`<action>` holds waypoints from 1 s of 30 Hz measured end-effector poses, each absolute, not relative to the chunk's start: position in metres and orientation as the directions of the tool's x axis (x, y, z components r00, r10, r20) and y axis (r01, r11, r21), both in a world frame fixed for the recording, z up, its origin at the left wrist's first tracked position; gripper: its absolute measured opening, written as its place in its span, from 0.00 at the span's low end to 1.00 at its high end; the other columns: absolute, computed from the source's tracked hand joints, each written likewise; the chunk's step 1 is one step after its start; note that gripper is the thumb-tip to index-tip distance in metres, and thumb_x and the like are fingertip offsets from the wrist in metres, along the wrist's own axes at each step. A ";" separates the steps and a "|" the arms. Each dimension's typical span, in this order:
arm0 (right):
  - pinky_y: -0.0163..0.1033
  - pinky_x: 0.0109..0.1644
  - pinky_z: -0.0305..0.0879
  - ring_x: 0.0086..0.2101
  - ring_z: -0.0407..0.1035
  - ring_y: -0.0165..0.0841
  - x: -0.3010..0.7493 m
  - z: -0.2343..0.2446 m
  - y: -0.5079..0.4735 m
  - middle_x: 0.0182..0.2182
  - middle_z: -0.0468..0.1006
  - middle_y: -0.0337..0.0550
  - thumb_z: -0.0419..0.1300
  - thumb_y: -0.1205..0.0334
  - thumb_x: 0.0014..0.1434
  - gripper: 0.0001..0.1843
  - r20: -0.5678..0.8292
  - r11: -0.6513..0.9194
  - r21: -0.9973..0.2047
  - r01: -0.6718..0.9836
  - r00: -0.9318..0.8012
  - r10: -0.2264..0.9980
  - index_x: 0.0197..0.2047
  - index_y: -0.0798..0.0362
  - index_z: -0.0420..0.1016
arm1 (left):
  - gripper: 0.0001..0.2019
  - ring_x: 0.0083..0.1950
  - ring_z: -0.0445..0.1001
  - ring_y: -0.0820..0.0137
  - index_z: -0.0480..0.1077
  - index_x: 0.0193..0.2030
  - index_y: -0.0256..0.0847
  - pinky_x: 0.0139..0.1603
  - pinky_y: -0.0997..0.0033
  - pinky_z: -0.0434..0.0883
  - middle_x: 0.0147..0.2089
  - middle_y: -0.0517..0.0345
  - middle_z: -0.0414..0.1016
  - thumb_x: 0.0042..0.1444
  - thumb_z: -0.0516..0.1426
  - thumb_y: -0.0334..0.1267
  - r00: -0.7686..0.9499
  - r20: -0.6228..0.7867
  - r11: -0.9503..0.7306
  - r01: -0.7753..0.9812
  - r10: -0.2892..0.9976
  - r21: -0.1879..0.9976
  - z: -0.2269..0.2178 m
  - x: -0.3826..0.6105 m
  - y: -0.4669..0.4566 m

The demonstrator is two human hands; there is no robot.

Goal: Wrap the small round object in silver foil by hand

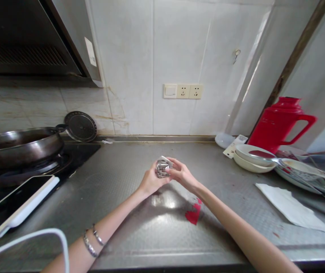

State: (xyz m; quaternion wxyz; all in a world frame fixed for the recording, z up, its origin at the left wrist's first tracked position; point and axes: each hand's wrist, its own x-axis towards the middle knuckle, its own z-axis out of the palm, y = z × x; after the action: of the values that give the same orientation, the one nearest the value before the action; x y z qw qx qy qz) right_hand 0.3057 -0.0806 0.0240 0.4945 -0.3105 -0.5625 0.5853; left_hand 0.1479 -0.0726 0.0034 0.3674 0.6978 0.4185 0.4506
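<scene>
Over the middle of the steel counter, my two hands meet around a small crinkled silver foil packet [162, 169] with a white corner at its top. My left hand [150, 181] is wrapped round it from the left and below. The fingers of my right hand [182, 173] close on its right side. What lies inside the foil cannot be made out. Torn red scraps [193, 215] lie on the counter below my hands, close to my right forearm.
A pan [20, 148] stands on the stove at left, by a phone [17, 204] with a white cable. On the right are a red thermos flask [277, 123], stacked bowls [249, 165], a plate with utensils and a white paper napkin [290, 204]. Sockets [189, 91] sit on the tiled wall.
</scene>
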 end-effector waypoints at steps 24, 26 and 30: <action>0.35 0.24 0.71 0.26 0.73 0.32 0.308 0.025 -0.077 0.31 0.78 0.46 0.59 0.48 0.56 0.19 -0.005 -0.073 -0.966 -0.249 -0.261 0.965 0.42 0.56 0.74 | 0.38 0.49 0.72 0.62 0.59 0.54 0.41 0.51 0.60 0.71 0.51 0.49 0.70 0.35 0.69 0.42 0.244 0.496 -0.552 0.311 0.833 0.774 0.009 0.146 -0.080; 0.34 0.23 0.71 0.26 0.73 0.32 0.309 0.023 -0.074 0.31 0.78 0.45 0.61 0.50 0.54 0.18 0.001 -0.038 -0.984 -0.177 -0.213 0.977 0.41 0.55 0.75 | 0.38 0.49 0.73 0.63 0.58 0.54 0.41 0.49 0.63 0.72 0.51 0.49 0.71 0.36 0.69 0.41 0.262 0.470 -0.531 0.264 0.843 0.805 0.012 0.147 -0.083; 0.36 0.26 0.72 0.27 0.71 0.31 0.313 0.018 -0.064 0.29 0.77 0.43 0.60 0.51 0.52 0.16 0.123 0.124 -0.992 0.002 -0.099 0.987 0.37 0.56 0.77 | 0.38 0.49 0.73 0.64 0.58 0.55 0.41 0.47 0.67 0.73 0.52 0.49 0.71 0.37 0.69 0.41 0.296 0.416 -0.481 0.195 0.860 0.855 0.015 0.150 -0.087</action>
State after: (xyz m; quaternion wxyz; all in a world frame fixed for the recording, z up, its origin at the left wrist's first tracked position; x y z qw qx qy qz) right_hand 0.3130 -0.0640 0.0178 0.5027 -0.4449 -0.5563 0.4898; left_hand 0.1498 -0.0865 0.0151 0.3554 0.7223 0.3651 0.4677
